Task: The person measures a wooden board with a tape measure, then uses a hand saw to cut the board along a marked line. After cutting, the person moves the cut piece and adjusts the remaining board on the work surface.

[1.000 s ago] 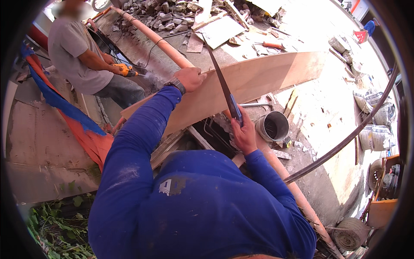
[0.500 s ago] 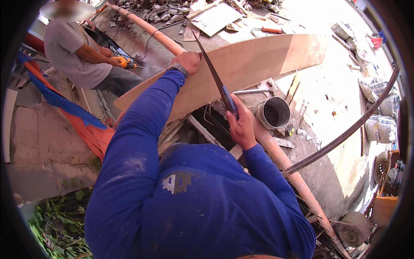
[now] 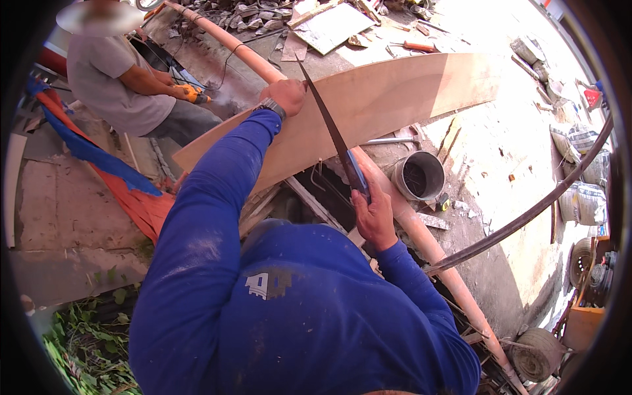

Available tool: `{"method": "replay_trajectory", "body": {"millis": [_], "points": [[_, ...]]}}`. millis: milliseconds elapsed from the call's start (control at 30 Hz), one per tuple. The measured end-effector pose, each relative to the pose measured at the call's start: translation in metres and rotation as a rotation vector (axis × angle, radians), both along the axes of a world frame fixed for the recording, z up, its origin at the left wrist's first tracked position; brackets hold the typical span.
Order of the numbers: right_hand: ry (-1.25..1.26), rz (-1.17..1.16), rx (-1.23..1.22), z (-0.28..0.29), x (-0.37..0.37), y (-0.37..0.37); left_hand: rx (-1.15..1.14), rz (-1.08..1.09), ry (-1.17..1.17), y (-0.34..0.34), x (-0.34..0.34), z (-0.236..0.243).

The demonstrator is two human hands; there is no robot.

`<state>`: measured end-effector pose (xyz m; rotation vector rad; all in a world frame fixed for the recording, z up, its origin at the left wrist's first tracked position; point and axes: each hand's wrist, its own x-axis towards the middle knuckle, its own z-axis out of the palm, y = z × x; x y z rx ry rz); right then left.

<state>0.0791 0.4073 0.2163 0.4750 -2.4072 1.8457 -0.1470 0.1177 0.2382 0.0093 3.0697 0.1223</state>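
From the head camera, we saw the left hand (image 3: 288, 97) closed over the upper edge of a long plywood strip (image 3: 408, 85), with a wristwatch (image 3: 271, 106) on that wrist; its fingertips were hidden from us. We saw the right hand (image 3: 375, 217) gripping the handle of a handsaw (image 3: 331, 128), its dark blade slanting up and to the left across the strip, its tip just beside the left hand. We could not tell whether the teeth touched the wood. The strip ran crosswise in front of the blue-sleeved person, over an orange pipe (image 3: 431, 240) that showed on both sides of it.

To the right of the right hand we made out a bucket (image 3: 403, 179), a hammer (image 3: 390, 140) near its rim and a tape measure (image 3: 444, 202) just beside it. A dark curved bar (image 3: 526, 217) reached toward the right edge, where sacks (image 3: 582, 203) lay. At the upper left we saw a co-worker (image 3: 115, 85) holding a yellow power tool (image 3: 192, 93), and farther along, broken rubble (image 3: 257, 20).
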Motion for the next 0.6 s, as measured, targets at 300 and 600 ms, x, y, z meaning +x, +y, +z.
{"method": "replay_trajectory", "body": {"millis": [300, 600], "points": [[0.081, -0.057, -0.049, 0.002, -0.007, 0.001, 0.031, 0.069, -0.108, 0.011, 0.007, 0.020], [0.061, -0.036, -0.047, -0.006, -0.065, -0.031, 0.040, 0.068, -0.061, -0.001, 0.000, -0.002]]}}
